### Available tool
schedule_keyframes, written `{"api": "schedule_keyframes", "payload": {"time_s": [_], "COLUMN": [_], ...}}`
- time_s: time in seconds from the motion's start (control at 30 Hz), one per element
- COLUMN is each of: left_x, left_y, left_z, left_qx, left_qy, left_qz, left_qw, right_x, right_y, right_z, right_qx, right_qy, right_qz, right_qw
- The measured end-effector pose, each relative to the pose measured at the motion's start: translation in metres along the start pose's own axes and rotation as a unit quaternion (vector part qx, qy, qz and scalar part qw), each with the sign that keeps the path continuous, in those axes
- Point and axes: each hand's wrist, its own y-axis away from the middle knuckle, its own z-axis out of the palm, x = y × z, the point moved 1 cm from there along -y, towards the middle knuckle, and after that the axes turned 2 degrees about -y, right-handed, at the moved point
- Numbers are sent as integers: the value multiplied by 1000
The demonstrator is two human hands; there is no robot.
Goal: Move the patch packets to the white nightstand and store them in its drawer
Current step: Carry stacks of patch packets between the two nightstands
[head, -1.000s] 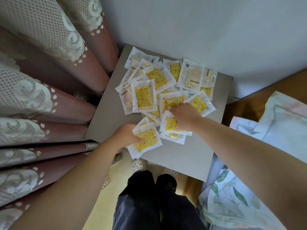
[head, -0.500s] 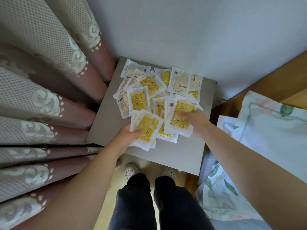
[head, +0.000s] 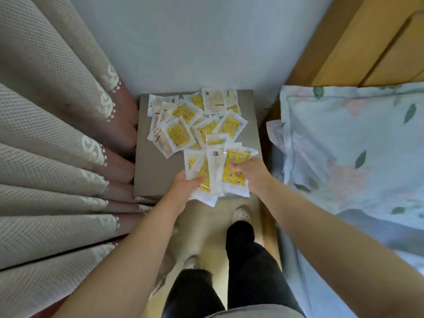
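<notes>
Patch packets (head: 216, 173) — fanned bundle gripped by our left hand (head: 181, 192) and right hand (head: 253, 176), fingers (head: 234, 167) curled round it, above the surface (head: 149, 175) edge; loose packets (head: 195, 120) behind. Gathering step — next, likely scoop those too.

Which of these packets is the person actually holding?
The fanned bunch nearest them, gripped by the left hand and right hand; the other packets lie on the table.

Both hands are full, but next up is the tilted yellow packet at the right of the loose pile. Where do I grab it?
Pinch the tilted yellow packet by its sealed right border, coming in from the right. It lies flat on top there, that edge free over bare tabletop; its near-left end looks overlapped. The right hand, gripping the held bundle, sits nearest.
</notes>
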Motion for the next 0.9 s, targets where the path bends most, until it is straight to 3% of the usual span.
{"api": "schedule_keyframes", "payload": {"time_s": [0.17,0.37,0.6,0.77,0.9], "left_x": [-45,-122,-217,-281,-347], "left_y": [44,105,180,251,325], "left_z": [-5,12,40,54,63], "left_qx": [-41,-138,-249,-312,-365], "left_qy": [-118,-241,-428,-489,-524], "left_qz": [1,-26,-33,-4,-21], "left_qw": [992,960,868,815,769], "right_x": [95,243,393,475,551], "right_y": [51,124,219,295,384], "right_z": [-16,-46,-68,-76,-86], "right_qx": [122,166,192,211,267], "right_qy": [-70,-234,-338,-387,-444], "right_qz": [44,118,189,163,152], "right_qw": [989,951,902,883,841]}}
